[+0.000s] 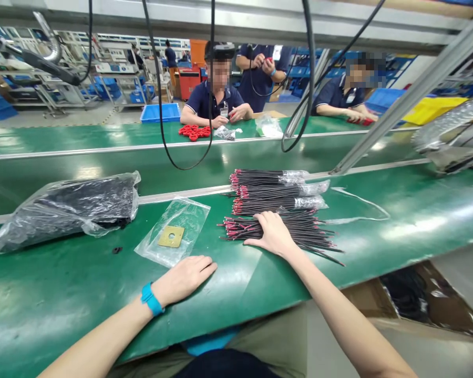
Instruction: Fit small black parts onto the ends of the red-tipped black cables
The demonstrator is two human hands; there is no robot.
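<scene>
My right hand (274, 233) lies over a loose bundle of black wires (315, 233) with red ends, its thumb and fingers spanning the bundle. Some of those wires fan out to the right. Just behind it are several more wire bundles (268, 190), stacked side by side, their right ends wrapped in clear plastic. My left hand (187, 278), with a blue band at the wrist, rests palm down on the green tabletop (228, 283), holding nothing I can see. Near its fingers lies a clear plastic bag (193, 210) with a yellow square plate (171, 237) that has a round hole.
A large plastic bag of black parts (86, 205) lies at the left, near a small black piece (117, 250). A white strip (362, 199) curls at the right. Black cables (161, 126) hang overhead. Across the bench, people handle red parts (195, 132). A cardboard box (429, 299) stands lower right.
</scene>
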